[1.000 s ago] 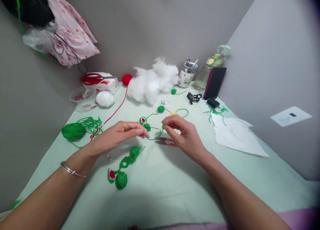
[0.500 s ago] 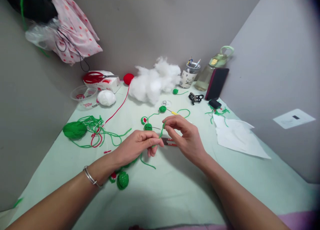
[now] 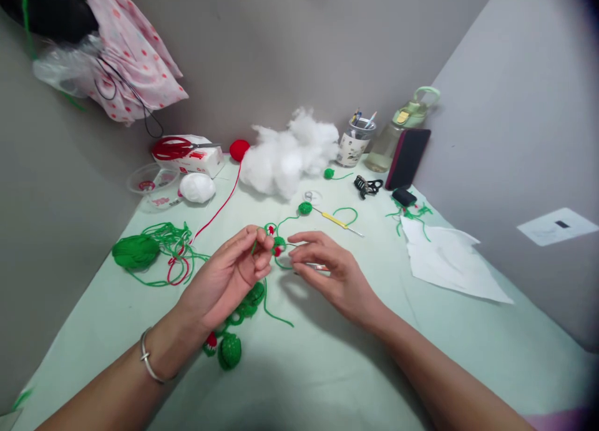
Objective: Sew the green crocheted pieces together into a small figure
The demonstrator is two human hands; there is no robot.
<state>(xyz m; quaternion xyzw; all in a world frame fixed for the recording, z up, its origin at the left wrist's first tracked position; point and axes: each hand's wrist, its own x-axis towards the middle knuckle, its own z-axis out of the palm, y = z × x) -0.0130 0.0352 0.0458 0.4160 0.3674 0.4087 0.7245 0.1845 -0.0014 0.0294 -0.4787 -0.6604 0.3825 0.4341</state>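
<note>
My left hand (image 3: pixel 238 272) is raised over the middle of the table, its fingertips pinched on green yarn (image 3: pixel 254 248). Facing it, my right hand (image 3: pixel 334 275) has its fingers apart, close to a thin needle (image 3: pixel 292 244), and nothing shows in its grip. A small green and red crocheted piece (image 3: pixel 278 247) is between the two hands. Beneath my left hand lie green crocheted pieces (image 3: pixel 248 303), and a round green ball (image 3: pixel 229 351) sits in front of them. A yellow-handled crochet hook (image 3: pixel 334 219) rests behind my right hand.
White stuffing (image 3: pixel 285 156) is heaped at the back beside a red yarn ball (image 3: pixel 239 150). Green yarn (image 3: pixel 135 251) lies at the left. Red scissors (image 3: pixel 173 148) rest on a box. A pen cup (image 3: pixel 354 147), a bottle (image 3: pixel 381 147) and a phone (image 3: pixel 407 159) stand back right.
My left hand has turned palm up and risen with the yarn. My right hand has let go of the yarn, opened and moved down slightly.
</note>
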